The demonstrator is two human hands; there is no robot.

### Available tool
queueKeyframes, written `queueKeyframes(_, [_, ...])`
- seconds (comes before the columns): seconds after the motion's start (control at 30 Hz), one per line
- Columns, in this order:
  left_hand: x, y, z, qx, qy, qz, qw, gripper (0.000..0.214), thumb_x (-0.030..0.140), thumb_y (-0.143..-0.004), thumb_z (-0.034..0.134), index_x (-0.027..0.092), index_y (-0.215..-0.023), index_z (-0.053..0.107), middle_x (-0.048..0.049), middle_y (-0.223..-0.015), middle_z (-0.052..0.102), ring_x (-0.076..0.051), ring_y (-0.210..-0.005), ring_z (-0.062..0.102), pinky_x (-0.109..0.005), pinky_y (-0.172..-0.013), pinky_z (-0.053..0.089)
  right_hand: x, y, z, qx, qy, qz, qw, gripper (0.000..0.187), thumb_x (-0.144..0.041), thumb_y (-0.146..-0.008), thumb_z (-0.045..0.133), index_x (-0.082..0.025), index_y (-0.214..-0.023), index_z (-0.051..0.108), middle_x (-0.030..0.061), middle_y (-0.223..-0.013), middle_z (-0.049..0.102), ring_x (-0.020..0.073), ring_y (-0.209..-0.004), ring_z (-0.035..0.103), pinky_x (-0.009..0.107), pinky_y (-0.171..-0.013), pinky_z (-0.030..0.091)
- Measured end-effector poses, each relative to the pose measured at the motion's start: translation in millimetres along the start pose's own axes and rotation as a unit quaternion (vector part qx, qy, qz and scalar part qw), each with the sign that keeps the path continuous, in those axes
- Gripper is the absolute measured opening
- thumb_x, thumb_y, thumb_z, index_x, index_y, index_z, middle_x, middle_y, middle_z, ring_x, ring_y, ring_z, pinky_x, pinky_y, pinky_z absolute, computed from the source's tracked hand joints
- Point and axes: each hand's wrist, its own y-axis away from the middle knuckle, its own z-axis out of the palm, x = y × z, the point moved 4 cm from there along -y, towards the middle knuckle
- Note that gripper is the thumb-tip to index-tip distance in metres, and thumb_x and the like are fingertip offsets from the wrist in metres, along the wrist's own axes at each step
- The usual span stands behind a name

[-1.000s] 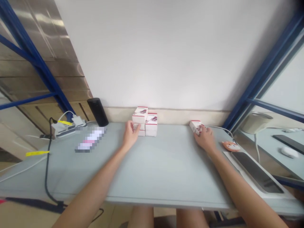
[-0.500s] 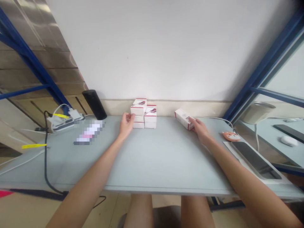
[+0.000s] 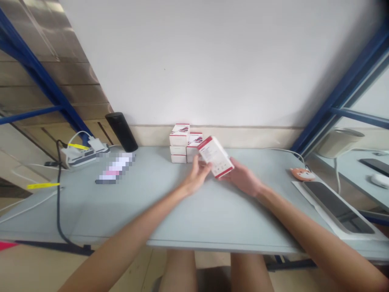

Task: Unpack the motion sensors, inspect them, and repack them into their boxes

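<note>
Both hands hold one small white box with red edges up in the air. The left hand and the right hand are a little open, making a narrow grip on the box from two sides. The box leans over. A moment ago it sat on the desk under the right hand. Now it is lifted, and both hands share it. Just behind it is a stack of white boxes. Farther left stands a black cylinder, and far right lies an orange fox toy.
</note>
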Motion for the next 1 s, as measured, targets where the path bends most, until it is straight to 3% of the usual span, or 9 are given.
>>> queueKeyframes(0.1, [1,9,11.6,-0.075,0.103,-0.013,0.992,0.074,0.047,-0.089,0.076,0.028,-0.145,0.031,-0.0137,-0.142,0.063,-0.024,-0.128,0.065,-0.035,-0.101,0.056,3,6,15,-0.015,0.11,-0.03,0.993,0.053,-0.061,-0.103,0.049,-0.029,-0.143,0.061,0.0068,-0.149,0.064,0.0277,-0.135,0.06,0.048,-0.118,0.046])
queueKeyframes(0.2, [4,12,3.7,-0.081,0.016,-0.009,0.997,0.091,0.037,-0.076,0.089,0.03,-0.148,0.033,-0.0121,-0.144,0.062,-0.029,-0.123,0.068,-0.04,-0.099,0.057,-2,12,14,0.038,0.212,-0.106,0.971,0.056,-0.06,-0.102,0.053,-0.032,-0.151,0.051,0.0068,-0.155,0.057,0.0274,-0.14,0.055,0.048,-0.12,0.043])
queueKeyframes(0.27, [7,13,-1.3,-0.067,-0.058,0.006,0.996,0.09,0.032,-0.072,0.091,0.031,-0.147,0.04,-0.0108,-0.139,0.065,-0.032,-0.122,0.068,-0.044,-0.099,0.057,-6,16,8,0.092,0.271,-0.159,0.945,0.059,-0.058,-0.101,0.057,-0.029,-0.151,0.046,0.0098,-0.153,0.058,0.0282,-0.136,0.058,0.048,-0.116,0.046])
queueKeyframes(0.33, [10,13,-2.3,-0.055,-0.094,0.03,0.994,0.087,0.03,-0.072,0.091,0.03,-0.145,0.044,-0.01,-0.135,0.068,-0.033,-0.124,0.066,-0.046,-0.101,0.055,-9,18,3,0.125,0.334,-0.19,0.915,0.055,-0.055,-0.098,0.063,-0.026,-0.143,0.051,0.0117,-0.141,0.066,0.0293,-0.125,0.064,0.046,-0.108,0.051])
queueKeyframes(0.43, [11,13,0.3,-0.051,-0.107,0.052,0.992,0.084,0.028,-0.073,0.091,0.03,-0.143,0.047,-0.0093,-0.135,0.068,-0.033,-0.125,0.066,-0.045,-0.102,0.055,-12,20,-1,0.124,0.39,-0.221,0.885,0.044,-0.05,-0.096,0.066,-0.024,-0.13,0.058,0.0111,-0.125,0.072,0.0288,-0.109,0.07,0.042,-0.097,0.054])
queueKeyframes(0.53, [11,13,1.2,-0.051,-0.125,0.059,0.989,0.081,0.026,-0.073,0.091,0.03,-0.142,0.048,-0.0088,-0.135,0.068,-0.032,-0.125,0.065,-0.045,-0.102,0.054,-17,22,-3,0.113,0.406,-0.244,0.873,0.037,-0.047,-0.096,0.067,-0.023,-0.124,0.06,0.0099,-0.118,0.074,0.0273,-0.101,0.071,0.039,-0.09,0.055])
queueKeyframes(0.83, [14,15,0.3,-0.051,-0.157,0.083,0.983,0.075,0.025,-0.073,0.09,0.03,-0.138,0.053,-0.0071,-0.124,0.071,-0.031,-0.114,0.068,-0.043,-0.094,0.058,-32,26,-8,0.026,0.43,-0.215,0.877,0.041,-0.053,-0.098,0.062,-0.023,-0.126,0.061,0.0076,-0.108,0.074,0.0251,-0.089,0.069,0.037,-0.083,0.055])
queueKeyframes(0.9, [14,15,0.5,-0.061,-0.175,0.103,0.977,0.071,0.027,-0.075,0.089,0.03,-0.137,0.053,-0.0083,-0.125,0.07,-0.031,-0.115,0.068,-0.046,-0.096,0.057,-32,27,-11,0.039,0.403,-0.211,0.89,0.046,-0.06,-0.103,0.048,-0.023,-0.122,0.066,0.0071,-0.103,0.075,0.0263,-0.087,0.069,0.038,-0.082,0.056])
queueKeyframes(1.0, [16,15,1.7,-0.101,-0.208,0.208,0.95,0.06,0.021,-0.084,0.078,0.03,-0.137,0.052,-0.0104,-0.132,0.067,-0.031,-0.121,0.066,-0.05,-0.106,0.053,-29,27,-16,0.09,0.35,-0.194,0.912,0.067,-0.063,-0.108,0.023,-0.022,-0.113,0.076,0.0068,-0.09,0.074,0.0279,-0.082,0.068,0.041,-0.078,0.056])
